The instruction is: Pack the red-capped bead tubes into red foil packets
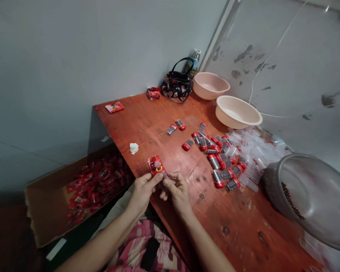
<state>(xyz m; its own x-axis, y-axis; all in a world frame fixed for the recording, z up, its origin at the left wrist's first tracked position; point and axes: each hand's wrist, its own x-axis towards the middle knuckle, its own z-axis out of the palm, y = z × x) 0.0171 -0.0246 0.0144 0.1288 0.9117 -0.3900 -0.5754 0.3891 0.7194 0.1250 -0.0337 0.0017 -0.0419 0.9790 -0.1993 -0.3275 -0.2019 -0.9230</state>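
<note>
While both hands meet over the near edge of the desk (147, 124), a red printed packet (156, 164) sits right between them, printed face up. Its long axis runs from the fingers away to the far side, slanting left, with the free end aimed far and a touch left. And look at the grip: the left hand (143, 190) has thumb and fingers clamped on the packet's near left part. Just beside it, the right hand (177, 190) brings curled fingers and thumb to the near end; whether it pinches the packet there, I cannot tell, the thumbs cover it.

Over to the right, red-capped clear tubes (214, 161) with dark contents lie scattered at all angles, and right behind them comes a heap of clear plastic tubes (252, 147). A big metal basin (272, 185) holds the near right. On the left, below the desk, a cardboard box (45, 211) carries a pile of red packets (102, 181), and a crumpled white tissue (134, 148) lies beyond the held packet, slightly left!
</note>
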